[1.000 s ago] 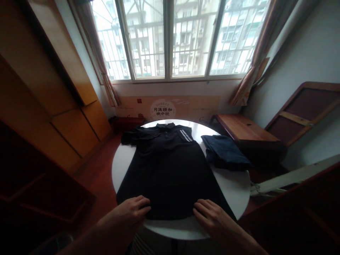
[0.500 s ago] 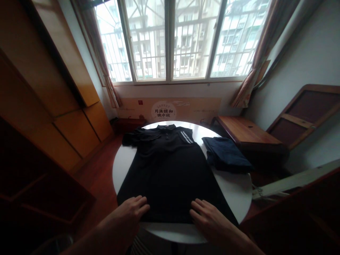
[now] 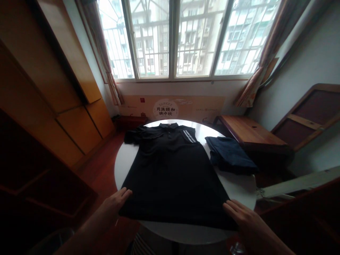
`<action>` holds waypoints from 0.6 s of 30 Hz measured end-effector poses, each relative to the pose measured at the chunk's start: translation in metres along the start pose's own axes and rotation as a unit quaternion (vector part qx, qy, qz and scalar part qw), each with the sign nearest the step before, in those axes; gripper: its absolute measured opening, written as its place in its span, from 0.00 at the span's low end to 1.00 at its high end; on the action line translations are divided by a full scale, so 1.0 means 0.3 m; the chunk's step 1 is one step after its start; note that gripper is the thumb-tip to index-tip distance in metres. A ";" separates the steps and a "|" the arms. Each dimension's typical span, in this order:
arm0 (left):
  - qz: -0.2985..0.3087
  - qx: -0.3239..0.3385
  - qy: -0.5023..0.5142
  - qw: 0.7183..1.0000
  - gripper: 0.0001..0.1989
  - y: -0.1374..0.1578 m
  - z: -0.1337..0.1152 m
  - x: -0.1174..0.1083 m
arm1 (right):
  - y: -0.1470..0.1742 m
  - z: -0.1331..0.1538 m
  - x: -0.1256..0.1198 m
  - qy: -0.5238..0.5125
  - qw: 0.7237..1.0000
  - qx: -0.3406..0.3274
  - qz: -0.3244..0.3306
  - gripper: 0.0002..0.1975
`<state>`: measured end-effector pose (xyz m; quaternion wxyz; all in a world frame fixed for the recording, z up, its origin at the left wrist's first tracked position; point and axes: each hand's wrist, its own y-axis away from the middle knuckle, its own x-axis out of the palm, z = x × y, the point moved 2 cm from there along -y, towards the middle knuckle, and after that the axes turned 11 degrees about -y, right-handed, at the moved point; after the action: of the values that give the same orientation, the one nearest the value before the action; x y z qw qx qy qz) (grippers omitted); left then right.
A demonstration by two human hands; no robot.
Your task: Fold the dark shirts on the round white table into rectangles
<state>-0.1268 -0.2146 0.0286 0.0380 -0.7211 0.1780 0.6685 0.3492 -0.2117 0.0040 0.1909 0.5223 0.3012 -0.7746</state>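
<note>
A black polo shirt [image 3: 172,177] lies spread front up, its collar at the far side and its hem towards me. White stripes mark the sleeve at the right; the left sleeve is bunched. My left hand [image 3: 118,202] touches the shirt's left side edge just above the hem corner, fingers stretched out and close together. At the opposite side edge, my right hand [image 3: 239,212] rests its extended fingers on the cloth near the right hem corner. Both thumbs are mostly hidden. Beneath the shirt is a round white table [image 3: 186,233].
Folded dark blue cloth [image 3: 231,154] lies on the table's right side. A low wooden table [image 3: 249,131] stands beyond it at the right, near a leaning framed panel [image 3: 313,109]. Wooden cabinets [image 3: 71,131] line the left, and a window [image 3: 172,42] fills the far wall.
My hands have moved apart, from the middle of the hem out to the shirt's two side edges. Their curled fingers have straightened. The view has shifted slightly.
</note>
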 end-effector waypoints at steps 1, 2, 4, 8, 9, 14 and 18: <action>-0.005 -0.003 0.013 1.000 0.32 0.013 0.008 -0.009 | 0.026 -0.007 -0.017 -0.012 1.000 0.006 0.003 0.22; -0.010 -0.006 0.026 1.000 0.30 0.026 0.015 -0.017 | 0.050 -0.010 -0.034 -0.023 1.000 0.015 0.005 0.21; -0.022 -0.010 0.050 0.998 0.28 0.046 0.027 -0.031 | 0.084 -0.006 -0.063 -0.042 0.998 0.037 0.015 0.20; -0.022 -0.008 0.075 0.997 0.25 0.069 0.043 -0.031 | 0.100 0.021 -0.081 -0.076 0.994 0.045 0.057 0.18; -0.016 -0.007 0.075 0.997 0.24 0.072 0.045 -0.027 | 0.098 0.026 -0.078 -0.081 0.993 0.045 0.069 0.18; 0.000 -0.011 0.080 0.997 0.20 0.085 0.041 -0.004 | 0.086 0.043 -0.061 -0.100 0.988 0.068 0.100 0.17; 0.005 -0.035 0.081 0.996 0.15 0.094 0.055 0.015 | 0.088 0.050 -0.075 -0.124 0.984 0.078 0.105 0.19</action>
<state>-0.1509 -0.2370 0.0277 -0.0049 -0.7727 0.1601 0.6142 0.3635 -0.2417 0.0219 0.2653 0.4641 0.1571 -0.8304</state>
